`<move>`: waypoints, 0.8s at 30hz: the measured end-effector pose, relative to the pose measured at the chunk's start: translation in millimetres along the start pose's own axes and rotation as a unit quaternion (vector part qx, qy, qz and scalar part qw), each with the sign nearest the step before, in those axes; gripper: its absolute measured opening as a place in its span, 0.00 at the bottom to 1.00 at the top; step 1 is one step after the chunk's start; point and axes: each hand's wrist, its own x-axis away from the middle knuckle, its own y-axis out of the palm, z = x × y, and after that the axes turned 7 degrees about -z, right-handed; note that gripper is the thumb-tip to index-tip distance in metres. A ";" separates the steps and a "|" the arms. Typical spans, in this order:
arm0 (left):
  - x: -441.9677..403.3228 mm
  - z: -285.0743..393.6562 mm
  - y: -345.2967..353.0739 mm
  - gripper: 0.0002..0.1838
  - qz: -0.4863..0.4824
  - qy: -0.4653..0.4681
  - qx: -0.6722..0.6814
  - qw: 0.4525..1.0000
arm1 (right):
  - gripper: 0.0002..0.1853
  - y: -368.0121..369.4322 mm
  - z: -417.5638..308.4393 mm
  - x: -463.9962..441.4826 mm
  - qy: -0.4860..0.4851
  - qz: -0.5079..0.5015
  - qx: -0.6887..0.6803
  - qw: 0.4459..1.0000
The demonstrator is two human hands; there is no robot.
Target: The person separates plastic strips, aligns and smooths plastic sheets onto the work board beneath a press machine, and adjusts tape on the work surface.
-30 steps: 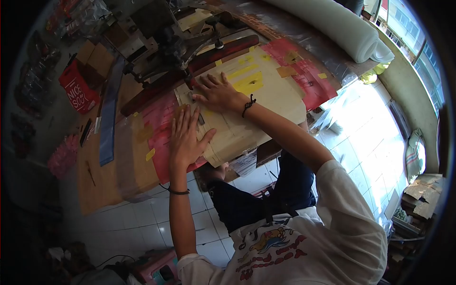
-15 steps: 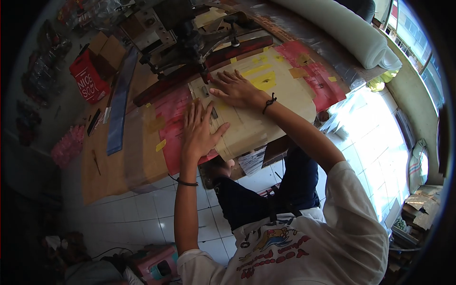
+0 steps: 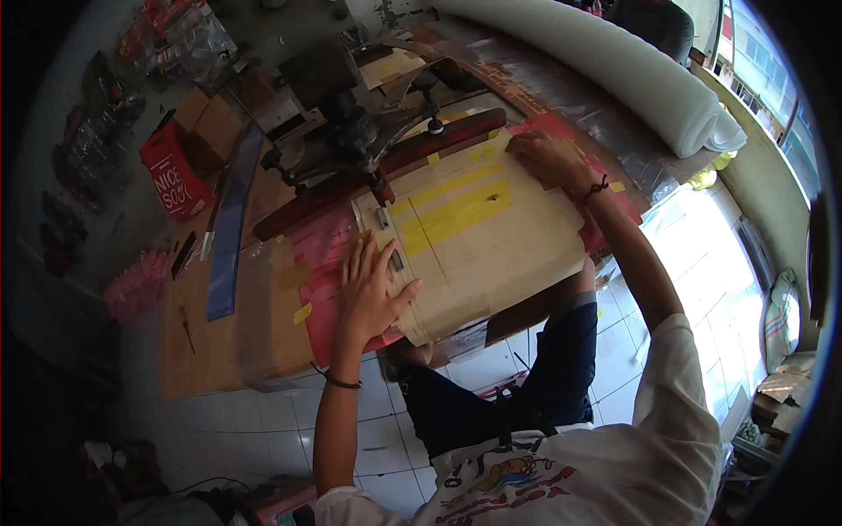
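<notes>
A flat beige board (image 3: 491,250) with yellow tape strips (image 3: 465,215) and two small metal pieces near its left edge lies on the worktable, over red sheeting (image 3: 320,241). My left hand (image 3: 364,294) rests flat on the board's left edge and the red sheeting, fingers spread, holding nothing. At the board's far right corner is my right hand (image 3: 551,162), its fingers bent and closed on the edge. Just beyond the board runs a long dark red bar (image 3: 316,197), mounted under a black machine (image 3: 355,131).
A blue strip (image 3: 232,237), a red bag (image 3: 173,171) and a cardboard box (image 3: 209,127) are on the left of the table. A large white roll (image 3: 605,74) lies at the back right. My legs are under the table's front edge.
My right hand has moved right, from the middle of the board to its far right corner, uncovering the yellow tape. My left hand stays at the left edge. The view has shifted slightly.
</notes>
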 end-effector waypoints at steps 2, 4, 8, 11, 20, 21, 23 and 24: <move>-0.7 1.2 -0.7 0.45 -0.006 -0.002 0.012 1.000 | 0.15 -12.5 26.0 -23.8 0.087 -0.025 -0.011 0.996; -0.9 3.3 -3.8 0.45 -0.016 -0.008 0.014 1.000 | 0.15 -14.5 48.2 -58.2 0.184 -0.042 -0.027 0.982; -1.0 6.9 -8.4 0.45 -0.031 -0.015 0.007 0.999 | 0.17 -3.3 84.0 -93.9 0.164 -0.041 0.007 0.986; -1.9 11.7 -13.9 0.45 -0.039 -0.017 0.011 0.999 | 0.17 0.1 84.0 -96.7 0.144 -0.057 -0.023 0.988; -5.7 14.6 -18.3 0.46 -0.059 -0.038 0.030 0.997 | 0.18 30.0 111.7 -116.8 0.105 0.042 -0.172 0.979; -6.1 15.3 -18.6 0.46 -0.061 -0.040 0.031 0.997 | 0.18 28.1 108.7 -116.7 0.128 0.041 -0.181 0.974; -6.2 16.8 -19.3 0.46 -0.062 -0.039 0.025 0.997 | 0.19 21.4 98.5 -116.0 0.146 0.052 -0.165 0.974; -6.9 17.1 -20.0 0.46 -0.064 -0.041 0.021 0.997 | 0.18 19.6 91.1 -113.8 0.141 0.059 -0.142 0.978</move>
